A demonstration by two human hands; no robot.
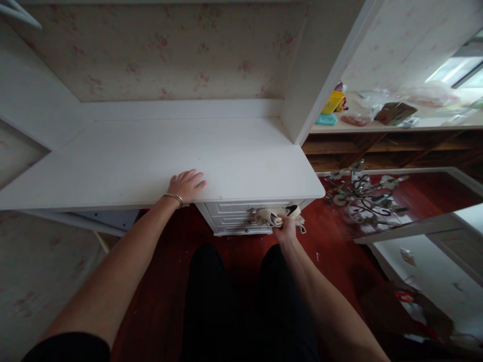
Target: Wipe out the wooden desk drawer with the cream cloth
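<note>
My left hand [185,186] lies flat with its fingers spread on the white desktop [226,151], close to the front edge. Lower and to the right, my right hand [286,229] is closed around a bunched beige cloth [271,216] with some dark parts. The cloth is in front of the white drawer unit [222,221] under the desktop and covers part of the drawer fronts. Small knobs [247,231] show on the drawers to the left of the cloth.
A chandelier [362,196] with curved arms lies on the red wooden floor [328,276] at right. Behind it, a low shelf [377,146] carries a yellow container [333,102] and plastic bags. White furniture [426,261] stands at lower right. An upright panel [324,65] rises from the desk.
</note>
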